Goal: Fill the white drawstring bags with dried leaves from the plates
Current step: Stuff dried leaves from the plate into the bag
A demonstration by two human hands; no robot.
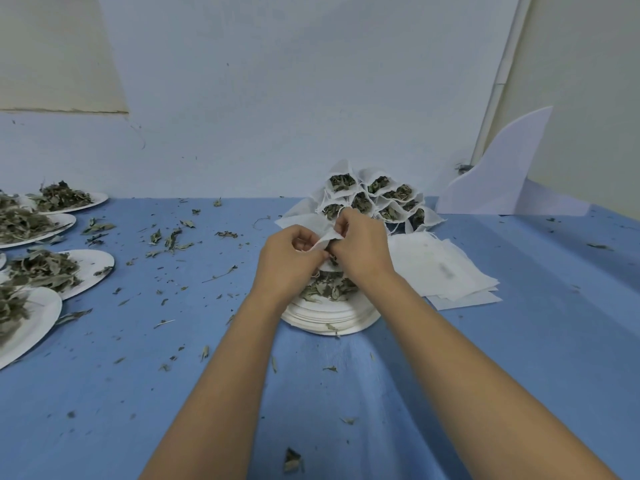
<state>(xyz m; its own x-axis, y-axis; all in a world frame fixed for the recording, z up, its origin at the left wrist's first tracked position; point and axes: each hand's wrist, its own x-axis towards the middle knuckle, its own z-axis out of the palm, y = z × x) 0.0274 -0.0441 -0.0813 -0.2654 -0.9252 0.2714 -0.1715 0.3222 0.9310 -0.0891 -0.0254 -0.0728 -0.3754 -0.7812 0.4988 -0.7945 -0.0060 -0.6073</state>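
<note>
Two hands work at the middle of the table, and I log them first.

1. Left hand (289, 263): fingers curled, thumb and fingertips pinching the left edge of a white drawstring bag (323, 240).
2. Right hand (362, 245): fingers curled, pinching the same bag at its upper right edge. I cannot tell whether it also holds leaves.
3. The bag hangs between both hands, above the leaf pile (329, 289) on the plate stack (332, 322).

Edges and room, left to right:

4. At least four leaf plates (98, 263) crowd the left edge, overlapping one another.
5. A broad stretch of blue cloth (173, 375) lies between those plates and the left forearm, strewn with leaf scraps (169, 239).
6. More cloth shows between and beside my view of the two forearms, down to the near edge.
7. Filled bags (375, 199) stand bunched, mouths open, behind the hands at the far edge by the wall.
8. Flat empty bags (450, 271) lie fanned just right of the plate stack, close to the right wrist.
9. A white cut-out panel (502, 174) stands at the far right against the wall.

Hard to read:

10. The leftmost plates are cut off by the frame.
11. The held bag's mouth and contents are hidden by fingers.
12. The hands cover the far side of the plate stack.
13. A blurred grey patch sits on the empty bags, and I cannot make it out.
</note>
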